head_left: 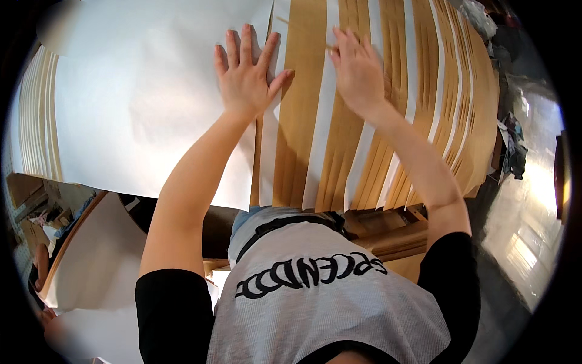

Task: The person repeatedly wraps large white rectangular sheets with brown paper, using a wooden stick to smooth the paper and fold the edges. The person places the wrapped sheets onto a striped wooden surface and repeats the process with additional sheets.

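Observation:
My left hand [247,85] lies flat with its fingers spread on a large white sheet [139,103], close to the sheet's right edge. Its thumb reaches over the first of several overlapping brown-and-white sheets [303,109], which are fanned out to the right in long strips. Above these strips my right hand [359,76] is closed, thumb and fingers pinched together. A thin brown stick-like thing [330,47] shows at its fingertips, blurred, and its kind cannot be made out. Whether the right hand touches the paper is unclear.
More fanned sheet edges [39,115] show at the far left. A pale panel with a brown rim [100,255] stands at lower left, near what looks like another person's arm [41,267]. Brown stacked boards [397,239] lie below the paper's near edge. Clear plastic [479,18] sits at upper right.

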Demonstrator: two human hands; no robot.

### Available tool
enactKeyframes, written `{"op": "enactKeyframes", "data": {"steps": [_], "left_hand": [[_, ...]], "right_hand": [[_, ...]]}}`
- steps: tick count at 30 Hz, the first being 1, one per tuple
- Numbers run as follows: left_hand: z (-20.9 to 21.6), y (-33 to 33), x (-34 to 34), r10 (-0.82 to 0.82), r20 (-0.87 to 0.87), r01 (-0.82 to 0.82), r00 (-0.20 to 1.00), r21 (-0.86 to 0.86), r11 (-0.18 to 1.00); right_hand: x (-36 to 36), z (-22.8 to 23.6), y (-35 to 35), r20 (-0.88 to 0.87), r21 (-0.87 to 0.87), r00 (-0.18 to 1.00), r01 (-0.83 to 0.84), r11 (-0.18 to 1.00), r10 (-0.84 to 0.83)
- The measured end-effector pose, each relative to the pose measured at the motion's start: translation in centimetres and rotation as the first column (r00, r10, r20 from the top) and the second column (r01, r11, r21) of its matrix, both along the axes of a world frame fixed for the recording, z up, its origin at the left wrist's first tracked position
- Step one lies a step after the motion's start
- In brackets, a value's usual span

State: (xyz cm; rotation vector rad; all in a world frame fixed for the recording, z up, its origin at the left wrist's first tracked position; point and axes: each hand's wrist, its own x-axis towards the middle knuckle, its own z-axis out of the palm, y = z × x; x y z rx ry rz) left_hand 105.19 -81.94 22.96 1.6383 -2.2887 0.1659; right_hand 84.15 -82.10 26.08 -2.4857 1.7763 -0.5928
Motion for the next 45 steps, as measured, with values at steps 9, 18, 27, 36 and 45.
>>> {"op": "enactKeyframes", "data": {"steps": [9, 18, 27, 36, 45], "left_hand": [[-0.4, 0.3, -0.6, -0.008, 0.053, 0.004, 0.999, 0.08, 0.997], [0.1, 0.4, -0.6, -0.037, 0.077, 0.028, 0.996, 0.118, 0.993], [0.2, 0.7, -1.7, -0.023, 0.131, 0.005, 0.991, 0.141, 0.99], [1.9, -0.4, -1.1, 0.013, -0.047, 0.011, 0.999, 0.474, 0.88], [6.3, 4.6, -20.7, -0.368, -0.043, 0.369, 0.929, 0.17, 0.914]], "right_hand": [[-0.1, -4.1, 2.8, -0.059, -0.168, 0.993, 0.089, 0.982, -0.1], [0.1, -4.7, 2.9, -0.135, -0.12, 0.983, 0.112, 0.986, -0.128], [-0.2, -5.7, 2.8, 0.002, -0.245, 0.984, 0.173, 0.954, -0.178], [-1.8, 3.3, 5.9, 0.21, -0.254, 0.969, 0.184, 0.949, -0.132], [-20.6, 2.3, 7.3, 0.002, -0.217, 0.925, 0.371, 0.903, -0.38]]}}
